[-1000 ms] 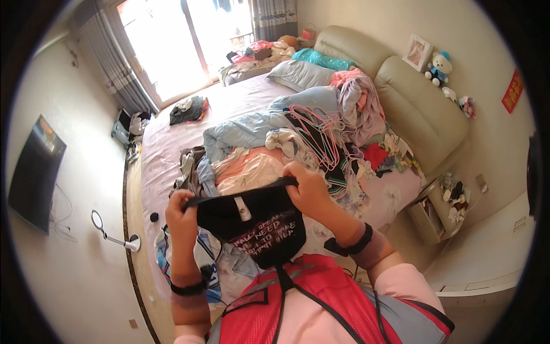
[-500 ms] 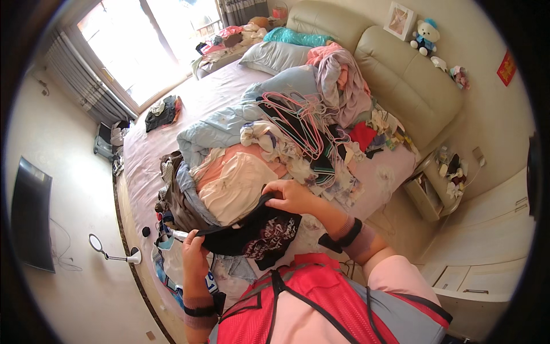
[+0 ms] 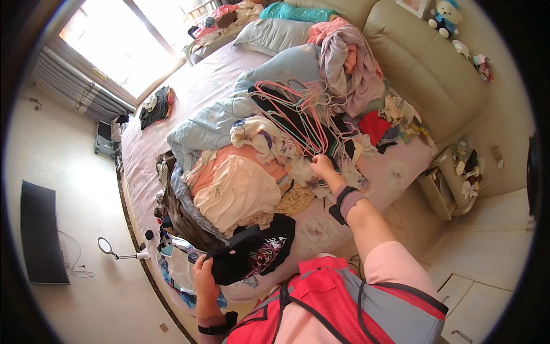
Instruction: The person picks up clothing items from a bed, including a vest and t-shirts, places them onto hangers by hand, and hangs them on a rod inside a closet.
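pale-sheeted bed (image 3: 195, 83), heaped with clothing (image 3: 235, 186), near a bright window (image 3: 109, 43) and wall-mounted television (image 3: 44, 232).
the left hand (image 3: 204, 272) has a closed grip on the edge of a black garment (image 3: 240, 259); the right hand (image 3: 323, 166) meets the lower end of tangled hangers (image 3: 289, 109), its closure unclear. the garment, crumpled, printed in pale and reddish tones, sags over the bed's near edge.

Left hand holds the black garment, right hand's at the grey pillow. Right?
Not quite: the head view shows the right hand at the near end of the hangers, not the grey pillow. The left hand does hold the black garment.
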The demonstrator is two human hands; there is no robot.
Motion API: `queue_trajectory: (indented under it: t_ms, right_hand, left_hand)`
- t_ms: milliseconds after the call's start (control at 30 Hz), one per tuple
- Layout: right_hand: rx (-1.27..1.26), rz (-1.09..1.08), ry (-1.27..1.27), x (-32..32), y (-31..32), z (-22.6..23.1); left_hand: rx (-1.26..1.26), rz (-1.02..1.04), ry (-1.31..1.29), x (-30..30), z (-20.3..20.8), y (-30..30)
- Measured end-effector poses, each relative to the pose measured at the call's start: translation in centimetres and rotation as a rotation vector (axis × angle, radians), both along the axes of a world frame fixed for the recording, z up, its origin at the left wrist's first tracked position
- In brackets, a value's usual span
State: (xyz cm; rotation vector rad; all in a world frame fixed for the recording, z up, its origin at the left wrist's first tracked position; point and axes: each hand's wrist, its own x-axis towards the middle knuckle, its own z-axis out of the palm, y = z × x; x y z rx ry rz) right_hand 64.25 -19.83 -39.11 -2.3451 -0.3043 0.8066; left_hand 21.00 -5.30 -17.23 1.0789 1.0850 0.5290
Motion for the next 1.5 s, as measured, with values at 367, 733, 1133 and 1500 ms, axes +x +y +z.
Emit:
queue_trajectory:
  t_ms: [367,733,1133,1500]
  right_hand:
    - [-0.220,0.053,-0.174,5.1,4.8,-7.1]
    - [-0.110,0.036,-0.190,5.4,6.0,-8.1]
    - [0.655,-0.284,-0.468,0.7,2.4,-1.7]
    - [1.002,0.079,-0.227,-7.1,-5.9,15.8]
  left_hand:
    - [0.031,0.013,0.105,-0.7,-0.3,-2.9]
    - [0.005,0.049,0.059,-1.7,-0.8,-3.0]
    - [0.247,0.119,0.120,-1.9,-1.1,-1.7]
    - [0.571,0.053,-0.108,-1.4,4.5,3.5]
